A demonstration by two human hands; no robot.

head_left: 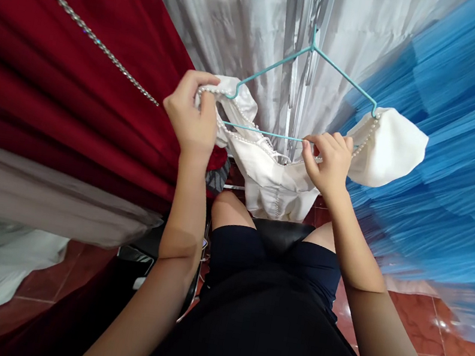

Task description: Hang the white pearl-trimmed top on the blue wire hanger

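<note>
A white dress with pearl-beaded trim hangs on a thin teal hanger in front of me. Its puffed right sleeve droops outward from the hanger's right end. My left hand pinches the beaded edge of the dress at the left shoulder, beside the hanger's left notch. At the hanger's lower bar, my right hand is closed with thumb and fingers near the neckline; it grips the dress edge there, the exact hold partly hidden.
Deep red fabric hangs on the left, with a rhinestone chain across it. Blue tulle fills the right side. White drapes hang behind the hanger. A black seat shows between my knees, over red floor tiles.
</note>
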